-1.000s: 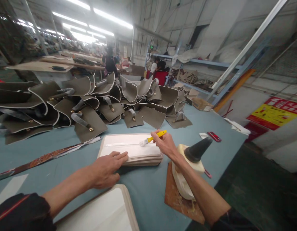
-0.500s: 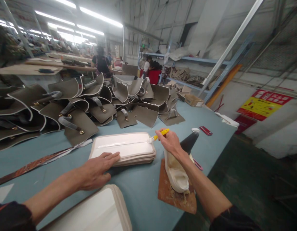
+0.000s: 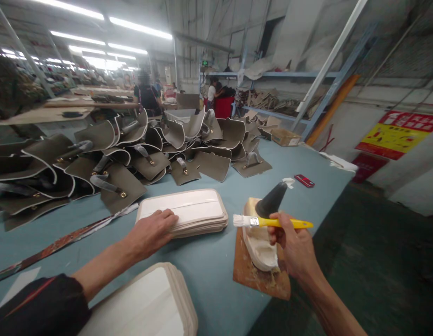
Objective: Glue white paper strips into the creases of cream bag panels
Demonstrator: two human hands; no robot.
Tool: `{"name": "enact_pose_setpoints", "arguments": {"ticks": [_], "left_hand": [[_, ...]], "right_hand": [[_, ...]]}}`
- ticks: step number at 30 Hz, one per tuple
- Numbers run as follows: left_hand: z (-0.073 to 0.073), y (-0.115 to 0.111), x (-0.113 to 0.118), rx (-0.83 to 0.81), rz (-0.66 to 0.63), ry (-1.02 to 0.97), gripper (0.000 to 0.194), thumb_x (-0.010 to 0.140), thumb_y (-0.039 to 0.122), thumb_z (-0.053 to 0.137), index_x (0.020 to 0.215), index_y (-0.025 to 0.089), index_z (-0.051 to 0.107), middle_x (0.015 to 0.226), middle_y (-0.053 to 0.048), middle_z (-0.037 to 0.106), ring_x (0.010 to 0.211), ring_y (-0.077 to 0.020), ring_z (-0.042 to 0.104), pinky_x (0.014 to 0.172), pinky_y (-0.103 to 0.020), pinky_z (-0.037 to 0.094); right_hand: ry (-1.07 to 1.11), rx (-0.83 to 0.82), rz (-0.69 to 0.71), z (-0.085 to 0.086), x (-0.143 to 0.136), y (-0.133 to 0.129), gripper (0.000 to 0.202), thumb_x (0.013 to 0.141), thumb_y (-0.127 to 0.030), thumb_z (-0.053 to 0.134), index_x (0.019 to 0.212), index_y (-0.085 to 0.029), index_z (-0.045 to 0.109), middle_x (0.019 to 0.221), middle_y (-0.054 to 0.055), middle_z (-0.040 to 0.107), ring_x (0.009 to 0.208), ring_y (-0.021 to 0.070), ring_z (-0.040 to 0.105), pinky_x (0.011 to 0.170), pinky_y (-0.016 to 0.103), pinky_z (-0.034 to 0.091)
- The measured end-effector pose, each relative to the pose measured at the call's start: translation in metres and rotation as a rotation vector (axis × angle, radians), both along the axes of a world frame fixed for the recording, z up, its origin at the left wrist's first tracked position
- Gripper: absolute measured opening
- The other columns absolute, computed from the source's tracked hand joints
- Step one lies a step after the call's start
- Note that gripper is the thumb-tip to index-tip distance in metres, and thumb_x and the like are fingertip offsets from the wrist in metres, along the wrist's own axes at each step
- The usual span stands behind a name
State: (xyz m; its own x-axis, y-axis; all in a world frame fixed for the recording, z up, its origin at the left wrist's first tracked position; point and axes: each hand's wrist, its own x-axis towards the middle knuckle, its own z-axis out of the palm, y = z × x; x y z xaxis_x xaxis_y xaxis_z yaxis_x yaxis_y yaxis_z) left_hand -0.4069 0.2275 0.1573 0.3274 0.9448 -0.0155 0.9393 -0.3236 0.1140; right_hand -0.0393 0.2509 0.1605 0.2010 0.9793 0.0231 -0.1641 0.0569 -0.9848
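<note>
My right hand (image 3: 295,245) grips the yellow handle of a flat paintbrush (image 3: 277,223). Its white-coated bristles point left, above an open cream-coloured container (image 3: 260,252) with whitish paste inside. A dark cone (image 3: 272,200) leans at the container's far end, and a brown board (image 3: 246,270) lies beneath. My left hand (image 3: 156,228) is at the near left edge of a stack of white panels with beige borders (image 3: 190,205), its fingers bent over the top panel's edge; the thumb is hidden. A second stack of similar panels (image 3: 149,303) lies nearer to me.
Grey-brown bag pieces with handles (image 3: 153,161) are heaped along the back of the blue table (image 3: 216,261). A red phone-like object (image 3: 304,181) lies at the right. A patterned strip (image 3: 58,247) stretches across the left. Beyond stand shelves (image 3: 272,112) and a person (image 3: 148,98).
My right hand has drawn the brush off the top panel, right and towards me, over the container. The left fingers, flat before, are now curled at the panel's edge.
</note>
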Motion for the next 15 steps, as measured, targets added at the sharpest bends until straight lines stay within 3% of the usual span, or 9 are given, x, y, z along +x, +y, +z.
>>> {"name": "enact_pose_setpoints", "arguments": {"ticks": [7,15], "left_hand": [[0.01,0.007,0.015,-0.059,0.041,0.132,0.012,0.091,0.018,0.049,0.097,0.022,0.058,0.103,-0.007,0.064,0.096,-0.0227,0.065,0.082,-0.033,0.05],[0.036,0.001,0.014,-0.037,-0.028,0.176,0.013,0.089,0.014,0.047,0.084,0.023,0.055,0.088,-0.002,0.064,0.075,-0.0165,0.063,0.07,-0.028,0.046]], "right_hand": [[0.241,-0.154,-0.039,-0.032,-0.007,-0.026,0.061,0.063,-0.069,0.091,0.087,-0.016,0.07,0.058,-0.003,0.06,0.047,0.0093,0.052,0.044,0.018,0.045],[0.29,-0.162,0.051,-0.035,-0.034,-0.033,0.056,0.069,-0.067,0.088,0.088,-0.016,0.071,0.06,-0.002,0.06,0.049,0.0101,0.051,0.046,0.02,0.044]]}}
